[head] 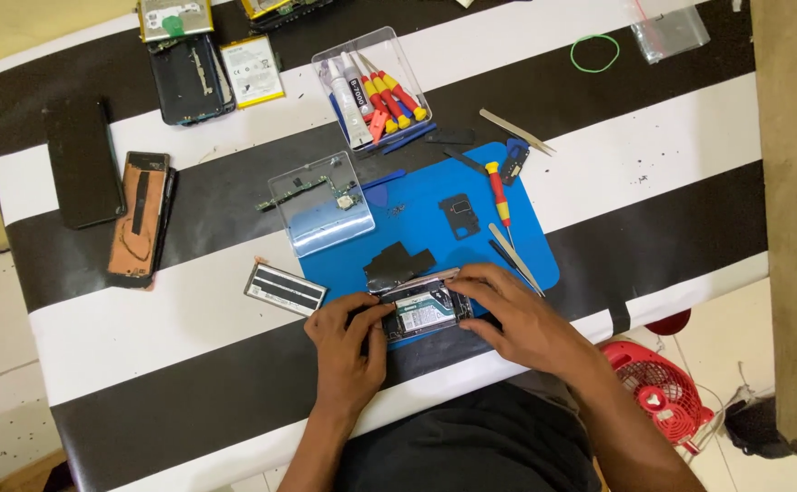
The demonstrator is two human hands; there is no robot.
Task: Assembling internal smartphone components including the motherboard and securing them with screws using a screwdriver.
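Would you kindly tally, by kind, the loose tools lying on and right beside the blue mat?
Screwdrivers with red and yellow handle: 1
Metal tweezers: 2
Blue plastic pry tools: 2
Total: 5

The blue mat also holds the opened phone, gripped by the left hand and the right hand.

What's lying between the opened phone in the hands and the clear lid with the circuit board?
In the head view, a black cover piece lies on the blue mat between opened phone and clear lid.
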